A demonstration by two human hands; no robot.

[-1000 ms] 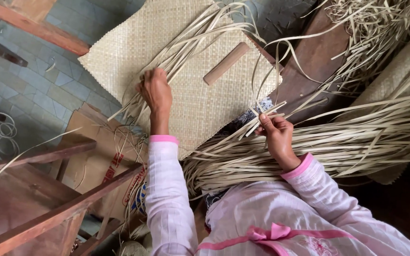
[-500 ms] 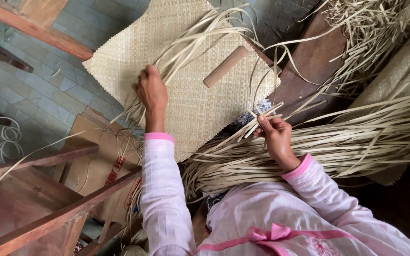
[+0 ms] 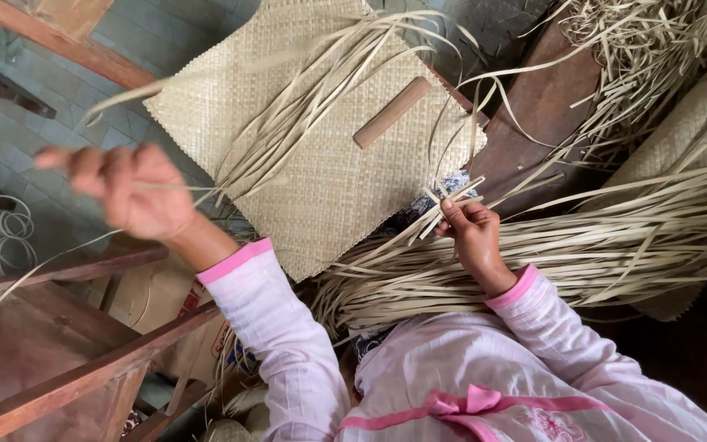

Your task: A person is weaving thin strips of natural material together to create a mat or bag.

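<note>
Over the woven mat (image 3: 321, 164), the left hand (image 3: 128, 192) now sits up and out to the left, blurred with motion; 1 second ago it was pressed down on the mat among the loose strips. It has drawn away from the mat, and 1 thin pale strip (image 3: 231, 184) runs through its curled fingers and trails back toward the fan of strips lying on the mat, so a single strand looks to be getting pulled free of the bundle. The hand is clenched around that strip, wrist raised, forearm in a pink-cuffed sleeve angled up from the lower middle.

The right hand (image 3: 472, 233) has hardly moved. It is pinching the crossed ends of several strips at the mat's lower right corner, fingertips together, wrist resting on the thick bundle of strips (image 3: 615, 254) that lies across the lap. A short wooden stick (image 3: 392, 113) lies on the mat, well apart from both hands.
</note>
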